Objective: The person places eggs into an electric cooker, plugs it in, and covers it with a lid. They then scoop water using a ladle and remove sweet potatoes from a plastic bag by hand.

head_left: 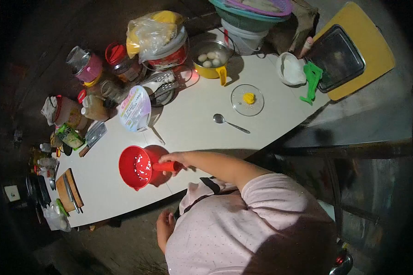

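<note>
My right hand (174, 161) is wrapped around the handle of a red water dipper (127, 166) on the white table. Shiny highlights show inside its bowl, as of water. Below the table's front edge hangs my left hand (165, 228), its fingers loosely bent and nothing visible in them. Beyond the dipper stands a lidded tub (135, 110) with a printed lilac top. A metal spoon (231, 123) lies to the right, near a clear glass plate (236, 107) bearing a small yellow lump (248, 98).
Several eggs sit in a yellow-handled pot (222, 73) at the back. A cleaver (94, 135), jars and bottles line the far left side. Another knife rests on a wooden board (73, 188). A white bowl (291, 69) and a green plastic tool (312, 78) are at the right.
</note>
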`<action>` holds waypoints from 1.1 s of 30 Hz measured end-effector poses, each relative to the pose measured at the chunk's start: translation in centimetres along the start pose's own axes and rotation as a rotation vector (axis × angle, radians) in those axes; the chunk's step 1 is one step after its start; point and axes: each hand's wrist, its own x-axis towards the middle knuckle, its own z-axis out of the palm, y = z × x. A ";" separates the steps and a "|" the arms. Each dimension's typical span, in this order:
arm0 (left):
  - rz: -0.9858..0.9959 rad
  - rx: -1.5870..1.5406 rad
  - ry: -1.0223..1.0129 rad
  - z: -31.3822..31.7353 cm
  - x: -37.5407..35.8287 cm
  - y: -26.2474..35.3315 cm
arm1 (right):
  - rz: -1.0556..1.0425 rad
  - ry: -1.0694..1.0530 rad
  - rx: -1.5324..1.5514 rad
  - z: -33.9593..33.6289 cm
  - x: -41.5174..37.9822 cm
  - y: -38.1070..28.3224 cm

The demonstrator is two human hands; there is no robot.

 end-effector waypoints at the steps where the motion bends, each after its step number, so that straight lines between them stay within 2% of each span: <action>1: 0.004 0.001 -0.010 0.0 0.4 0.9 | -0.074 0.115 -0.066 0.4 -1.3 -0.9; 2: -0.006 0.019 -0.047 -0.1 1.2 1.8 | -0.078 0.203 0.039 -3.3 2.4 1.7; 3: -0.018 0.037 -0.085 -0.1 1.9 3.2 | -0.090 0.249 0.082 -5.8 2.8 2.1; 4: -0.014 0.039 -0.092 0.0 2.5 3.4 | -0.335 0.400 0.060 -6.9 1.2 2.3; 5: 0.033 0.063 -0.127 0.0 3.3 3.3 | -0.189 0.572 0.103 -8.8 -0.6 0.9; 6: 0.080 0.086 -0.159 0.2 3.9 3.5 | -0.305 0.621 0.040 -12.8 -1.4 1.5; 7: 0.082 0.083 -0.161 0.4 4.3 4.9 | -0.501 0.777 -0.066 -14.3 -4.5 0.9; 8: 0.072 0.122 -0.189 0.5 4.5 6.4 | -0.538 1.232 -0.573 -15.5 -7.9 0.7; 9: 0.060 0.160 -0.214 0.8 4.7 7.5 | -0.555 1.513 -0.706 -17.1 -10.6 0.2; 10: 0.058 0.155 -0.209 1.3 5.0 7.8 | -0.313 1.600 -0.864 -13.7 -16.7 -2.7; 11: 0.078 0.176 -0.219 1.9 5.3 7.9 | -0.448 1.749 -0.929 -15.4 -18.7 -1.6; 12: 0.098 0.199 -0.227 2.4 5.6 8.1 | -0.609 1.910 -0.982 -20.8 -18.5 1.0; 13: 0.095 0.193 -0.219 2.9 5.8 9.1 | -0.409 1.882 -1.034 -20.6 -20.7 0.3; 16: 0.091 0.242 -0.253 4.4 6.4 11.4 | -0.417 1.897 -1.107 -23.3 -22.4 0.8; 18: 0.104 0.296 -0.288 5.4 7.0 12.0 | -0.362 1.712 -1.129 -24.2 -22.9 0.5; 22: 0.067 0.317 -0.298 6.7 7.7 14.0 | -0.255 1.676 -1.192 -25.4 -23.1 -0.4; 24: 0.064 0.279 -0.285 7.2 7.8 14.8 | -0.183 1.594 -1.218 -26.2 -23.3 -1.0; 28: 0.031 0.301 -0.258 8.2 8.3 15.0 | -0.201 1.494 -1.289 -24.7 -25.5 -5.1; 30: 0.004 0.325 -0.273 8.5 8.1 15.2 | -0.414 1.459 -1.185 -22.2 -26.6 -8.8; 31: -0.002 0.319 -0.265 8.7 8.1 15.4 | -0.417 1.450 -1.194 -21.0 -26.9 -10.9; 33: -0.019 0.288 -0.262 9.0 8.2 15.8 | -0.571 1.435 -1.171 -19.7 -26.7 -15.2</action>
